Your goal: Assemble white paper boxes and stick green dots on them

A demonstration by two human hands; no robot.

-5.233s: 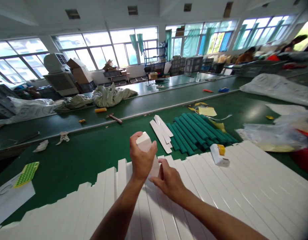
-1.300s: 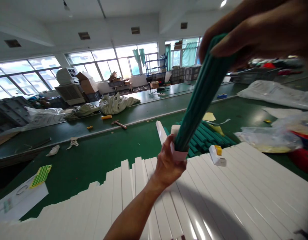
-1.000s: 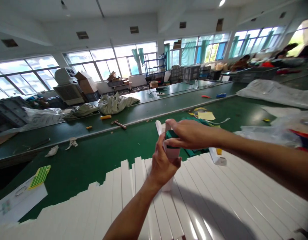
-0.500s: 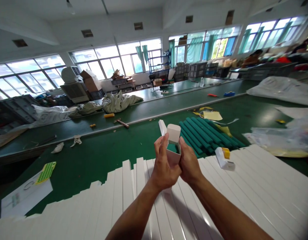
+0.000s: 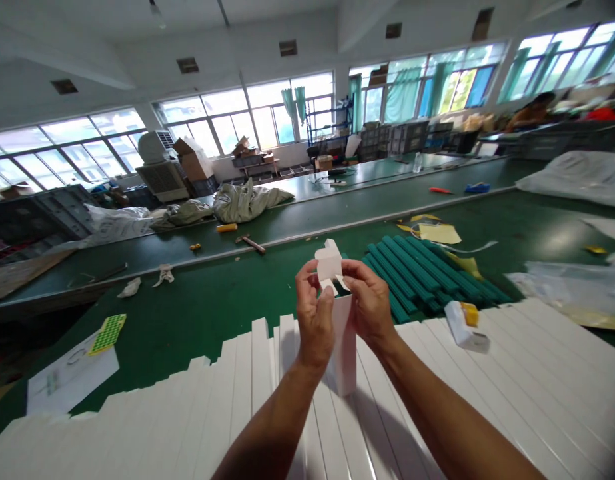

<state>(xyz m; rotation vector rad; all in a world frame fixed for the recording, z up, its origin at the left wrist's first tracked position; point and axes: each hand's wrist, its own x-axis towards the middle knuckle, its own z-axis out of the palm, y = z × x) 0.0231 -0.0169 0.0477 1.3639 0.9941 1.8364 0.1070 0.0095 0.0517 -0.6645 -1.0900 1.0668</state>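
Head view. From my remote post I observed a white carton (image 5: 345,353), held upright with its open end uppermost, above a row of flat-lying white boxes (image 5: 427,380); whether its base touched them I could not tell. The left hand (image 5: 314,325) was wrapped around the carton's upper left side, its thumb at the mouth; the right hand (image 5: 373,305) held the upper right side, thumb and forefinger narrowed at a small side flap (image 5: 344,283). A larger end flap (image 5: 329,261) rose behind the mouth, and dark green showed within.

I judged the thin board to be the chief weakness: too hard a push at the mouth could crease the small flap, and a flap folded askew could catch on the large one. A strong squeeze from both sides could bow the walls, while a slack hold on so tall and narrow a form could let it tip over.

Materials: the carton appeared to be smooth, pale card, squarish in section, its large flap rounded at the corners. To its right and beyond it, slender green rods (image 5: 412,273), seemingly ridged, lay near-parallel on the faintly shiny green tabletop (image 5: 212,300). Well beyond it, to the left, lay a hammer (image 5: 253,245) with a slim handle
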